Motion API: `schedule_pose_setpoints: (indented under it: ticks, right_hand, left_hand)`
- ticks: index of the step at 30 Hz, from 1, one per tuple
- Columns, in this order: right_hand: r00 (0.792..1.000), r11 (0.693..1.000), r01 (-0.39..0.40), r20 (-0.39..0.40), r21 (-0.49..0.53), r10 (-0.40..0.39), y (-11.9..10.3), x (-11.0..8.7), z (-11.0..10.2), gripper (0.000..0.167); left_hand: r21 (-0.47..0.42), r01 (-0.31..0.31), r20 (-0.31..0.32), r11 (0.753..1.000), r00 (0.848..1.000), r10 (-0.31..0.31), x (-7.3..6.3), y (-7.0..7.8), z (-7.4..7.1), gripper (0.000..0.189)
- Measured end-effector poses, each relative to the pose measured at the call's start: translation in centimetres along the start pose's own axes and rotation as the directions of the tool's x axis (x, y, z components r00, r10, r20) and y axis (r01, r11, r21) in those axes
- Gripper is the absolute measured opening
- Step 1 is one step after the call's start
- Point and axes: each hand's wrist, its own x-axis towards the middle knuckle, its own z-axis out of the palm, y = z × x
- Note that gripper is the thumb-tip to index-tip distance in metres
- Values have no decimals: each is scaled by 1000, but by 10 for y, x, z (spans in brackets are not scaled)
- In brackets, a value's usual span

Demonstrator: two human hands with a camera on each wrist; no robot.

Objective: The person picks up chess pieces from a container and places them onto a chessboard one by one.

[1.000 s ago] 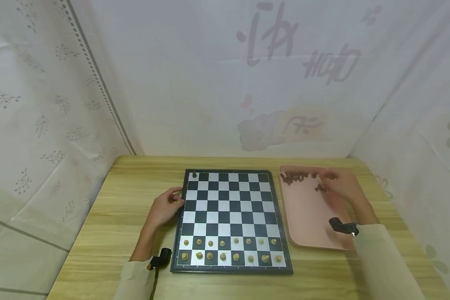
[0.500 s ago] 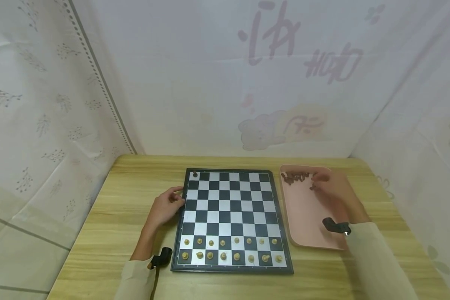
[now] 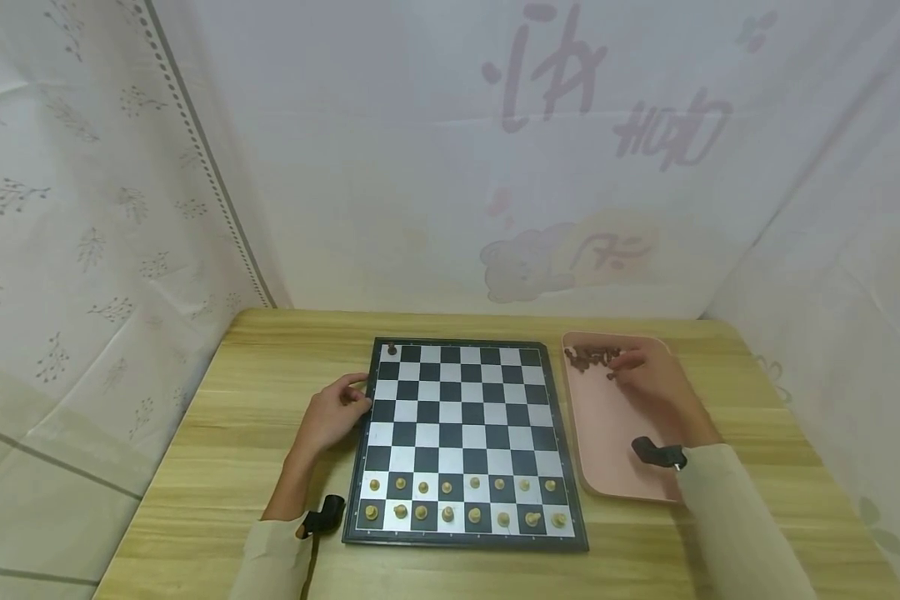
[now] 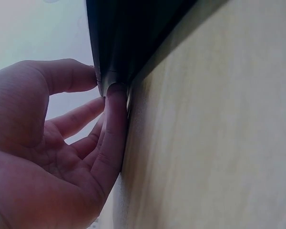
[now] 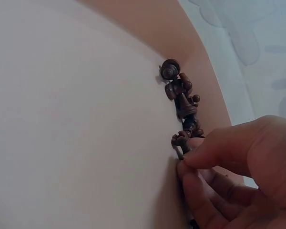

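A black-and-white chessboard (image 3: 461, 412) lies on the table. My left hand (image 3: 335, 415) pinches its left edge; in the left wrist view the thumb (image 4: 69, 76) is at the board's rim and a finger (image 4: 115, 124) is at its side near the tabletop. Over the pink tray (image 3: 615, 450), my right hand (image 3: 656, 383) pinches a dark brown chess piece (image 5: 181, 139) with a notched top between thumb and forefinger. More dark brown chess pieces (image 5: 183, 102) lie heaped along the tray's wall beside the fingertips.
Two rows of cream chess pieces (image 3: 447, 513) stand along the board's near side. One dark chess piece (image 3: 392, 349) stands on the far left corner square. The wooden table (image 3: 255, 400) ends at a patterned curtain (image 3: 390, 208) behind.
My right hand has moved left across the tray, bringing a dark chess piece close to the heap. The left hand stays at the board's edge.
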Motion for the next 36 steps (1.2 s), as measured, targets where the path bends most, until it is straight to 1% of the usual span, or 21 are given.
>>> schedule_pose_setpoints:
  ticks: [2, 4, 12, 14, 18, 21, 25, 27, 32, 36]
  right_hand:
    - [1000, 1000, -11, 2, 4, 11, 2, 1, 2, 15]
    - [1000, 999, -20, 0, 45, 20, 4, 2, 5, 13]
    - [997, 980, -22, -64, 197, 35, 11, -1, 13, 15]
    - [996, 972, -16, -78, 236, 35, 12, -2, 15, 15]
    - [993, 954, 25, -119, 299, 11, 11, -2, 20, 15]
    - [992, 948, 38, -126, 316, 3, 6, -1, 23, 15]
    - [992, 943, 15, -126, 332, 29, 7, 3, 30, 13]
    - [992, 940, 15, -119, 342, 28, 6, 4, 31, 12]
    - [995, 952, 10, -97, 306, 21, -1, 0, 31, 13]
    - [994, 960, -5, -102, 278, 35, -1, -4, 32, 14]
  left_hand:
    - [0, 2, 3, 1000, 1000, -2, 0, 0, 0, 49]
    - [1, 6, 4, 1000, 1000, -6, 1, 0, 0, 49]
    - [7, 10, 8, 1000, 1000, -11, 2, 0, 1, 50]
    - [6, 11, 6, 1000, 1000, -11, 2, 0, 1, 50]
    - [3, 14, 3, 1000, 1000, -14, 1, -1, 1, 50]
    - [2, 13, 1, 1000, 1000, -13, 1, -2, -1, 50]
    - [-4, 13, 6, 1000, 1000, -13, 0, -2, -1, 50]
    - [-7, 13, 9, 1000, 1000, -13, 0, -2, -1, 49]
    - [-12, 18, 13, 1000, 1000, -18, 1, -2, 0, 49]
    - [-12, 16, 12, 1000, 1000, -15, 0, -1, 1, 49]
